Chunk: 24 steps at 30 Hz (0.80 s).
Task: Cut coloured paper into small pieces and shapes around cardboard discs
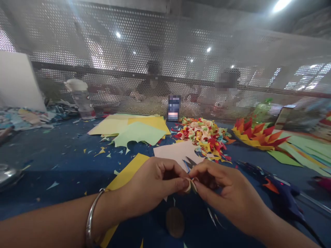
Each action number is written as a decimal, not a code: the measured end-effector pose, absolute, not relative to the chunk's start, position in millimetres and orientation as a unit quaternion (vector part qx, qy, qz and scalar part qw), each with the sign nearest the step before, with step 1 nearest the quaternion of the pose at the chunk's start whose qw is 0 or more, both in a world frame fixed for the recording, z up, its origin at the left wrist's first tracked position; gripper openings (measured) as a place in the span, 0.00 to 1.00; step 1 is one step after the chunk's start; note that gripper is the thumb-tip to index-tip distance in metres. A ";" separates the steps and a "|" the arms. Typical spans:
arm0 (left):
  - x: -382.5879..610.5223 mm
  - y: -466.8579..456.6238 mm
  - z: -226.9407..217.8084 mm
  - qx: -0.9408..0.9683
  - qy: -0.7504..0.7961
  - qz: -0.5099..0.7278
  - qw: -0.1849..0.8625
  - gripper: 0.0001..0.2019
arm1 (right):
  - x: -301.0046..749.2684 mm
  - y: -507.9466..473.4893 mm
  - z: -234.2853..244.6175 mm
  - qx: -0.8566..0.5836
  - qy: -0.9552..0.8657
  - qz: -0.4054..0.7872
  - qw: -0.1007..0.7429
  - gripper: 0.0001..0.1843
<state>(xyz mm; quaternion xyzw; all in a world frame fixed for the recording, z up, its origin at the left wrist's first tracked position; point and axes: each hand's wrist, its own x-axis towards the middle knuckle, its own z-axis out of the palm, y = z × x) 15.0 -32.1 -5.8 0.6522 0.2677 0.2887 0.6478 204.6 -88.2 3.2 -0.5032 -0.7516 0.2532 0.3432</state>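
Between the fingertips of my left hand [155,182] and my right hand [224,186] is a small curled piece of pale paper [191,186]. Both hands are closed in a pinch on it, above the blue table. Scissors [190,162] show their blades just beyond my right fingers; part of them is hidden. Behind my hands lies a cut pink paper sheet [170,151], and a yellow sheet [133,168] is partly under my left arm. A round brown disc [175,222] lies below my hands.
Curled paper pieces [201,131] are heaped behind. Coloured sheets [116,124] lie back left, near a phone [173,108] and a lidded cup [81,100]. An orange paper flower [258,136] and a glue gun [279,189] are at right. Paper scraps [102,151] are scattered about.
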 end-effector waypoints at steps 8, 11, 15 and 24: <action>17.3 -32.9 -3.1 0.581 0.258 0.333 0.697 0.10 | 207.9 -86.3 0.1 -0.497 -0.755 0.249 0.348 0.04; 17.4 -33.1 -2.0 0.566 0.262 0.333 0.707 0.10 | 207.1 -87.8 0.2 -0.491 -0.758 0.255 0.347 0.05; 17.3 -32.6 -1.4 0.557 0.272 0.324 0.714 0.09 | 206.0 -89.4 1.1 -0.482 -0.761 0.255 0.352 0.06; 14.8 -28.7 2.1 0.545 0.298 0.251 0.742 0.06 | 203.1 -90.2 3.4 -0.462 -0.794 0.236 0.317 0.14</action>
